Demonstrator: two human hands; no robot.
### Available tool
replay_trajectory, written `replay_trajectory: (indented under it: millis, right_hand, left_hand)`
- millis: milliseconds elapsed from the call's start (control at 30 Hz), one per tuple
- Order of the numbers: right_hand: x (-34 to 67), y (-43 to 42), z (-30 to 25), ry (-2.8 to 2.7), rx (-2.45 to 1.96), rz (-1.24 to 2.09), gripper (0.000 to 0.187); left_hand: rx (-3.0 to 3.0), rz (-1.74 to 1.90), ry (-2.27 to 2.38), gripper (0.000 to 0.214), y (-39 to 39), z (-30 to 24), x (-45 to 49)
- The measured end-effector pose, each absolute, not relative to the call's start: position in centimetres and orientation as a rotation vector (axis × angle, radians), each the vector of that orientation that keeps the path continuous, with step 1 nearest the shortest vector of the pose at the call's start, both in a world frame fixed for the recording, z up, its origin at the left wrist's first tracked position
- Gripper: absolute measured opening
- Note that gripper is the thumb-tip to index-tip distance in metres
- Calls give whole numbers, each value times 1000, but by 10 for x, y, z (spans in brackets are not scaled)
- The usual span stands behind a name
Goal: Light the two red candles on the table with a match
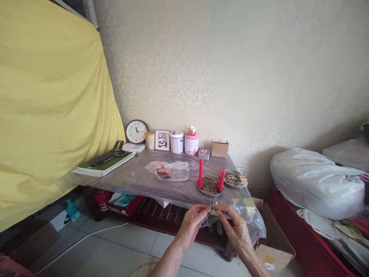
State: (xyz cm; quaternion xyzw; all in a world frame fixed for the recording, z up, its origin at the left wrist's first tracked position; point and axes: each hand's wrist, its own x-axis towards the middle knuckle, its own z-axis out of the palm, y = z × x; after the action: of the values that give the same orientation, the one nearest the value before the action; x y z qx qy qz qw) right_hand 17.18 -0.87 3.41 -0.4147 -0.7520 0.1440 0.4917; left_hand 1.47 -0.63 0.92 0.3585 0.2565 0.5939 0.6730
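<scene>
L hand [188, 223] grips a small brown piece [209, 210] btwn thumb & fingertips, in front of the tabletop's [129, 175] near edge, toward its R corner; R hand's [236, 229] thumb & index meet at its end, can't tell if they grip anything. Best approach, imo: steady L pinch, light R fingertips, wrists low, well clear of the red candles [201, 173] nr the R edge.
</scene>
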Motion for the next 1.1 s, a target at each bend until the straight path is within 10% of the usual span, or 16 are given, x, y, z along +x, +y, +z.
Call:
replay_trajectory:
  millis: [1100]
  right_hand:
    - [171,-8,35,-1768,-1047,313,20]
  left_hand:
    - [838,1340,615,20,-10,17,17]
